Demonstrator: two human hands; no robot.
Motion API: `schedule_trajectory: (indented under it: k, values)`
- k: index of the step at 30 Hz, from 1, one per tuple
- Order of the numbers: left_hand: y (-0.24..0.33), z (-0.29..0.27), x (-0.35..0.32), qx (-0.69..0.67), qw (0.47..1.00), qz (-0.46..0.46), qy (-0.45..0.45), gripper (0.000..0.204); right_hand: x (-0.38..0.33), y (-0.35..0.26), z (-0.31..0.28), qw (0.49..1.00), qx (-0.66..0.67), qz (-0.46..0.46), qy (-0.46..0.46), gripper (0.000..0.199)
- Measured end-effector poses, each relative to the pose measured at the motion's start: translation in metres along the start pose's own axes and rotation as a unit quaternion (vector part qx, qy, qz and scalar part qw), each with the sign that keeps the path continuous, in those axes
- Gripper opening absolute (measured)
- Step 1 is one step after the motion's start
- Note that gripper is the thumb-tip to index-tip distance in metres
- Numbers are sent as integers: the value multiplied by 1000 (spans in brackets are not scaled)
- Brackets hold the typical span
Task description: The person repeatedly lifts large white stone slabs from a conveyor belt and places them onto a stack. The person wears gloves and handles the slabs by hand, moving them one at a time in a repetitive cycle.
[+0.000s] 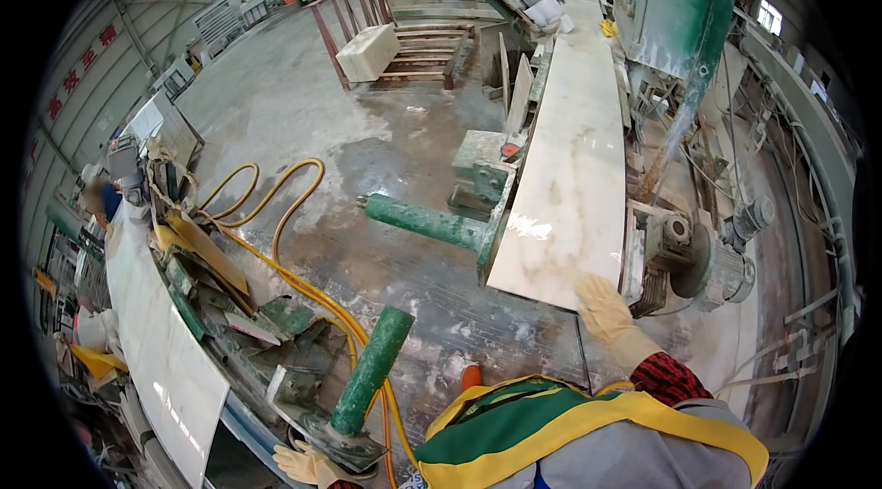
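Fingers of the gloved right hand (602, 305), right of centre in the frame, are laid flat and loosely spread against the near end of a long white marble slab (571, 168), nothing being gripped. At the bottom edge, the gloved left hand (308, 465) is seen beside the base of a green roller (372, 370); whether its fingers are curled cannot be told. Yellow hoses (276, 213) are coiled across the wet concrete floor (303, 94).

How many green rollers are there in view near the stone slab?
2. One green roller sticks out left from the stone slab under the right hand. The other stands tilted near the left hand. More may be hidden.
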State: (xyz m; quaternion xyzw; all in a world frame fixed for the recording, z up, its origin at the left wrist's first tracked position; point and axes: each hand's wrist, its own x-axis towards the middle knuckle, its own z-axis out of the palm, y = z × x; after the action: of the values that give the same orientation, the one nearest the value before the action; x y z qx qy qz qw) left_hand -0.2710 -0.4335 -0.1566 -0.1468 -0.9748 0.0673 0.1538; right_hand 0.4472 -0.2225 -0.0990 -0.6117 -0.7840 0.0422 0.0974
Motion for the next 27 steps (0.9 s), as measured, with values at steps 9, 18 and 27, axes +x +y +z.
schedule_trajectory:
  k: [9,18,27]
  values:
    - [-24,35,7,13,998,-12,60,62,-111,68,7,975,-42,188,108,52]
    - [-23,33,-5,11,1000,-16,-2,73,-54,-21,9,982,57,-20,177,56]
    - [14,15,-20,-49,996,20,-71,93,-6,-108,29,984,140,-105,-15,45]
